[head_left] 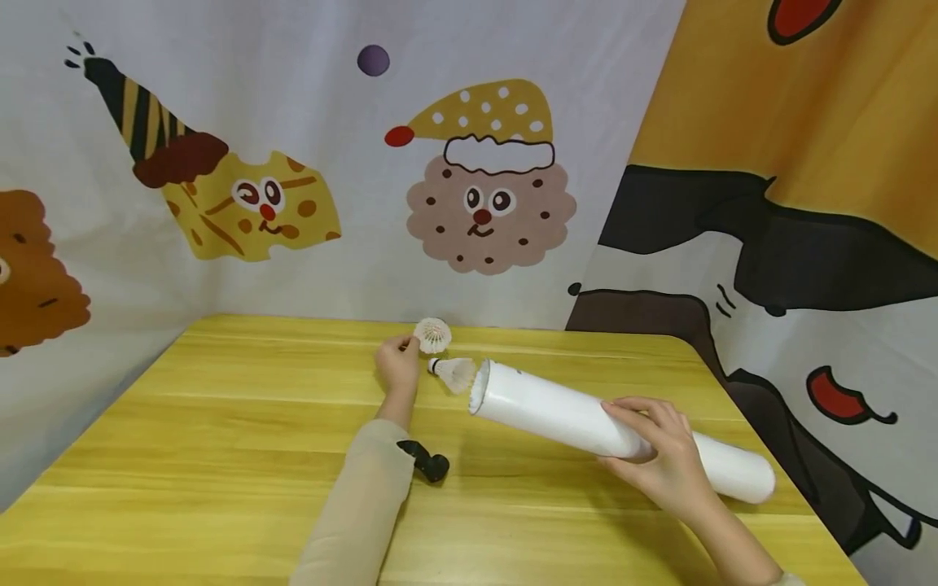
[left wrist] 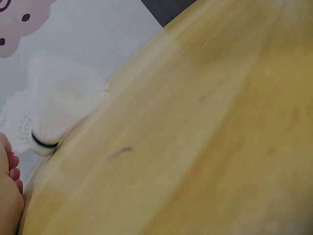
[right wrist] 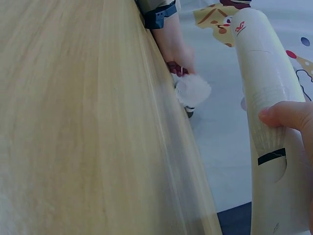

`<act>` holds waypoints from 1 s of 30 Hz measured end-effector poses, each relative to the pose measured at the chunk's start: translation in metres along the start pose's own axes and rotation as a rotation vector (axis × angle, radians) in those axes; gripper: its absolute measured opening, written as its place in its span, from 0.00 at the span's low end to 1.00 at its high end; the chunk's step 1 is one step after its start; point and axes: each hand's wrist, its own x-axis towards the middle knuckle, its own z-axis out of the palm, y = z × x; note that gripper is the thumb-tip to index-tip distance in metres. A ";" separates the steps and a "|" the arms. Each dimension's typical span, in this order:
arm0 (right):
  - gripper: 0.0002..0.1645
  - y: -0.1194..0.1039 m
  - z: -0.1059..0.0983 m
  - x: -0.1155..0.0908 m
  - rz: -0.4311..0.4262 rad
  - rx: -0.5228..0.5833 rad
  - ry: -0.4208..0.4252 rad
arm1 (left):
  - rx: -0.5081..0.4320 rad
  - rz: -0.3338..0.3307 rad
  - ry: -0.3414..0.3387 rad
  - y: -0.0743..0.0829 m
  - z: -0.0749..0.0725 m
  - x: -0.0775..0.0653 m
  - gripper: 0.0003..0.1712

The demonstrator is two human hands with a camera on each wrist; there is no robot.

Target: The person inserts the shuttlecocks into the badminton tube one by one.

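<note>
My right hand (head_left: 663, 456) grips a white shuttlecock tube (head_left: 560, 407) around its middle, thumb on one side and fingers on the other. The tube slants over the table, its left end raised and feather edges showing inside that end. At the back of the table my left hand (head_left: 399, 365) pinches a white feather shuttlecock (head_left: 433, 334) whose skirt faces the head camera; the exact grip is partly hidden. Just in front of it a second shuttlecock (head_left: 453, 373) lies on its side, its black-banded cork pointing left, as the left wrist view shows its band (left wrist: 44, 142) closely.
The yellow wood-grain table (head_left: 220, 488) ends at a white cartoon-print curtain (head_left: 293, 81) behind it. A black strap device (head_left: 425, 462) sits on the left wrist. Curtain cloth also hangs along the table's right side.
</note>
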 end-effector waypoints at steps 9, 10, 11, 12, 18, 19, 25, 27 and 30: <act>0.38 -0.002 0.002 0.000 -0.003 0.014 0.001 | -0.167 -0.002 0.013 -0.005 -0.011 0.001 0.07; 0.38 -0.002 0.002 0.001 -0.015 0.017 0.009 | -0.185 -0.007 0.013 -0.005 -0.013 0.002 0.07; 0.37 -0.002 0.003 0.001 -0.025 0.021 0.015 | -0.195 -0.011 0.014 -0.005 -0.016 0.002 0.07; 0.37 -0.002 0.003 0.002 -0.037 0.021 0.023 | -0.202 -0.012 0.013 -0.006 -0.020 0.002 0.08; 0.37 -0.002 0.005 0.003 -0.073 0.012 0.041 | -0.267 0.050 0.008 -0.004 -0.039 0.006 0.09; 0.37 -0.002 0.005 0.002 -0.066 0.011 0.035 | -0.282 0.061 0.001 -0.003 -0.041 0.006 0.09; 0.38 -0.001 0.003 0.000 -0.035 -0.011 0.011 | -0.332 0.085 -0.047 0.005 -0.058 0.007 0.08; 0.38 -0.001 0.003 0.000 -0.032 -0.015 0.011 | -0.353 0.078 -0.075 0.009 -0.064 0.006 0.09; 0.39 -0.001 0.003 -0.001 -0.027 -0.018 0.010 | -0.401 0.061 -0.123 0.018 -0.072 0.002 0.08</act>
